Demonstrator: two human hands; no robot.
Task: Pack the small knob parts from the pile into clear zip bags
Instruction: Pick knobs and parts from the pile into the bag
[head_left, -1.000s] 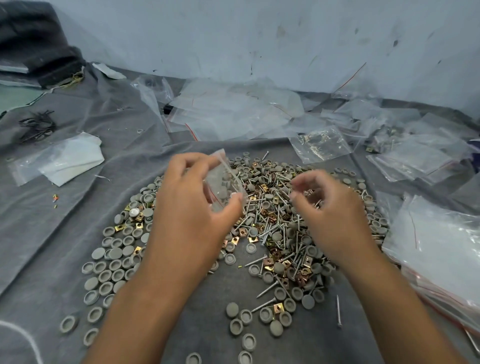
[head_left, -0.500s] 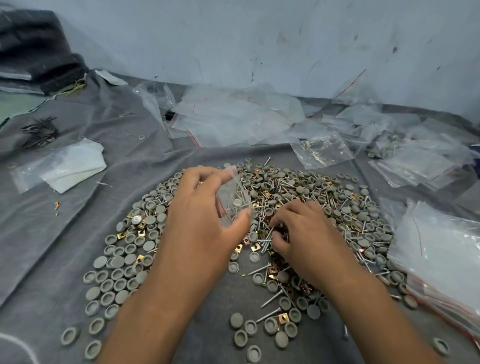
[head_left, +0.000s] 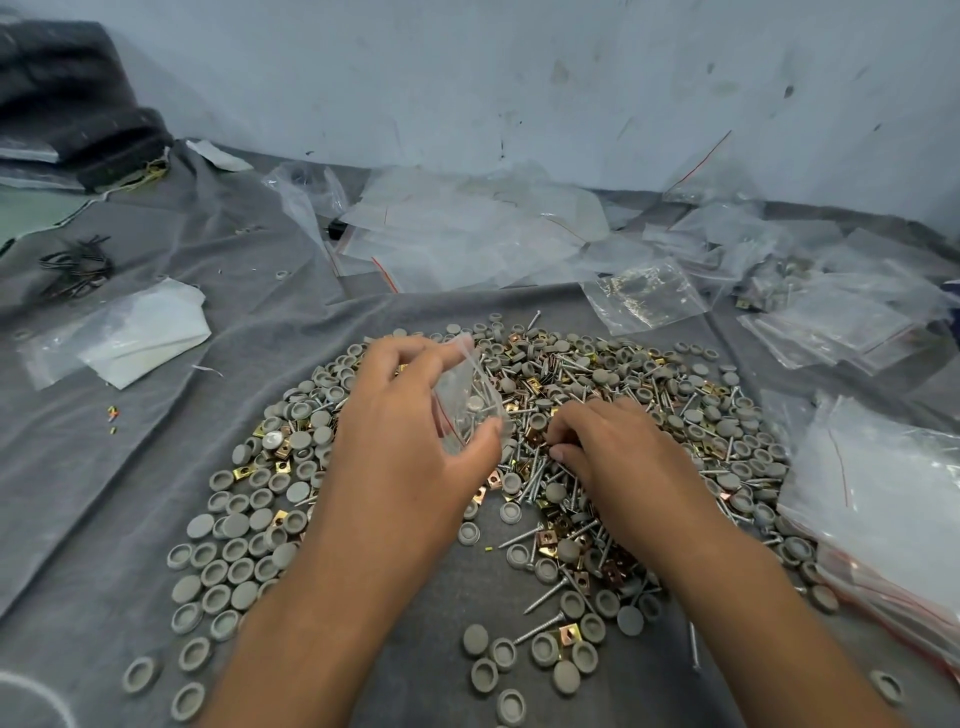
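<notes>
The left hand (head_left: 410, 431) pinches a small clear zip bag (head_left: 467, 400) above the pile (head_left: 597, 395); the right hand (head_left: 618, 452), fingers curled, picks among screws mid-cloth (head_left: 156, 467).

Looking like a small workshop or hand-packing station, not a home. Showing a tabletop (head_left: 130, 467) draped in grey cloth, a big loose pile of grey knob caps, screws and brass clips (head_left: 597, 415) spreading across it. Stacks of empty clear zip bags (head_left: 467, 234) lying at the back, more filled bags (head_left: 878, 499) piling at right. Scuffed, marked pale wall (head_left: 519, 78) standing behind.
</notes>
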